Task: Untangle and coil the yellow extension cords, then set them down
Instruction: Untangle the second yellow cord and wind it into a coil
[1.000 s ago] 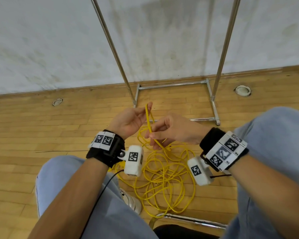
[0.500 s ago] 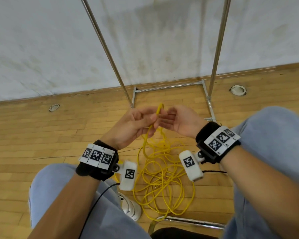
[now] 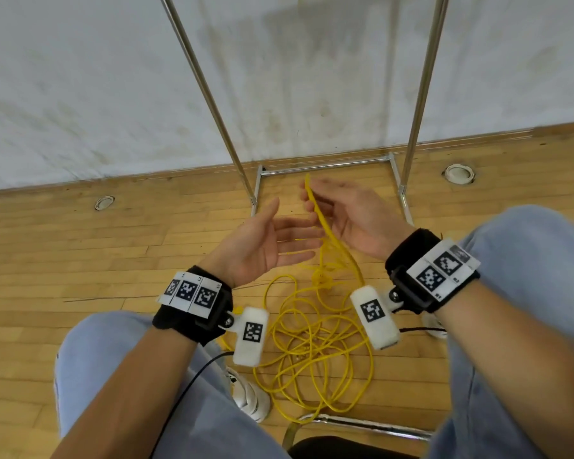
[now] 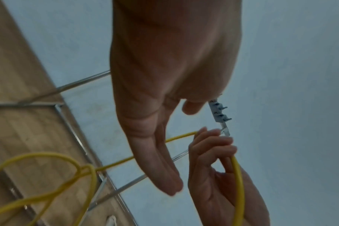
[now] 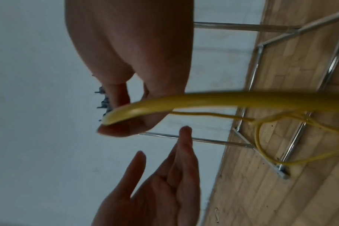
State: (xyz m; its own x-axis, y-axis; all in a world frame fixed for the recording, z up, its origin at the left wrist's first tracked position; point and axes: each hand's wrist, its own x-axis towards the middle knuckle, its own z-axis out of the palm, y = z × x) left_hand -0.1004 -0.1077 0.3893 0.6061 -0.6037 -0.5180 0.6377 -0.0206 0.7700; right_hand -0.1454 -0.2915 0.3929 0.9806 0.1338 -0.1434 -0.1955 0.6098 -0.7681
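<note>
A tangle of thin yellow cord [image 3: 315, 352] lies on the wooden floor between my knees. A loop of it rises to my right hand [image 3: 342, 213], whose fingers pinch the bent top of the yellow cord [image 5: 164, 99]; the left wrist view shows those fingers curled round the cord [image 4: 237, 175]. My left hand [image 3: 265, 246] hovers just left of the strands, palm up, fingers straight, holding nothing. It appears flat with extended fingers in the left wrist view [image 4: 157, 152] and the right wrist view [image 5: 164, 183].
A chrome rack [image 3: 328, 164] stands on the floor ahead against a white wall, its two poles rising out of frame. A chair's chrome bar [image 3: 362, 424] crosses below the cord pile. A white shoe [image 3: 249, 395] sits beside the pile. Round floor sockets [image 3: 458, 173] flank the rack.
My left hand has let go of the cord loop and opened, drawing away to the left. My right hand has kept the loop and lifted it slightly up and right.
</note>
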